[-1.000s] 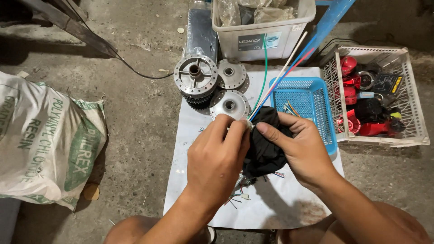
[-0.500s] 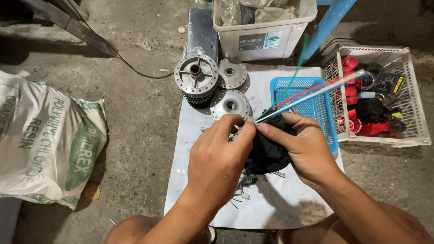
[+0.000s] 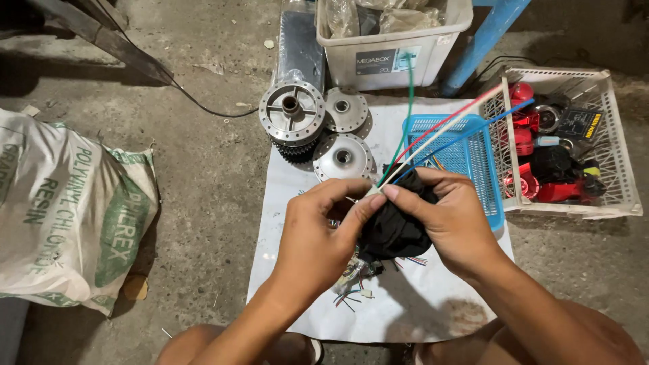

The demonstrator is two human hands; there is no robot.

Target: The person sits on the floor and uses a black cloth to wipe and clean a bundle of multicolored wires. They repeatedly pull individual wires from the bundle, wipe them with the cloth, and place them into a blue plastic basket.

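Both the left hand [image 3: 318,236] and right hand [image 3: 446,220] pinch the light, floppy wires [image 3: 433,135] where they leave the soft black bundle [image 3: 392,230], the firmest place to grip.

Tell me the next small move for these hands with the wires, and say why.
Probably draw the coloured wires further out with the left hand while the right hand steadies the black bundle. Both pinch where the wires leave it, and the strands fan free over the blue basket.

White woven sack [image 3: 64,209] with green print — floor, far left. Dark rectangular label [image 3: 387,61] on white plastic bin [image 3: 446,20] — top centre.
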